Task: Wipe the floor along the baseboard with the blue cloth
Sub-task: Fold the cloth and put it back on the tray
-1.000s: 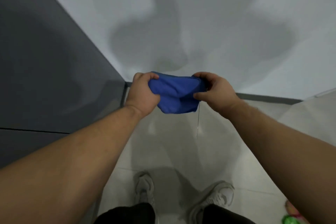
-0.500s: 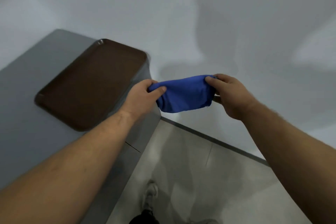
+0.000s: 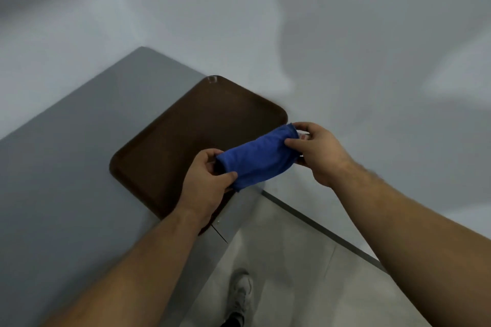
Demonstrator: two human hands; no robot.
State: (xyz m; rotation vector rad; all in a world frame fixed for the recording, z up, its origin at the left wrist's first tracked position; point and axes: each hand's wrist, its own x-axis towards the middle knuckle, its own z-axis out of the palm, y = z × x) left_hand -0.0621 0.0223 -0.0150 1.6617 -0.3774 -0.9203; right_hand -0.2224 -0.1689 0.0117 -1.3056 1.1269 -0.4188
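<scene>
While gripped at both ends: blue cloth (image 3: 256, 160), bunched.
Left hand (image 3: 206, 180), right hand (image 3: 316, 152) pinch it above brown tray (image 3: 186, 141).

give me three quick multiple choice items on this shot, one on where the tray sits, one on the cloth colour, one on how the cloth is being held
1. Where is the brown tray?
A. on the floor
B. on the grey counter
C. leaning on the wall

2. What colour is the cloth?
A. blue
B. white
C. green

3. How is the cloth held?
A. draped over one forearm
B. lying loose on the tray
C. gripped at its two ends by both hands

Answers:
1 B, the tray lies flat on the counter top near its corner.
2 A, it is plainly blue.
3 C, the left hand pinches one end and the right hand the other, with the cloth bunched between them, above the tray edge.
</scene>
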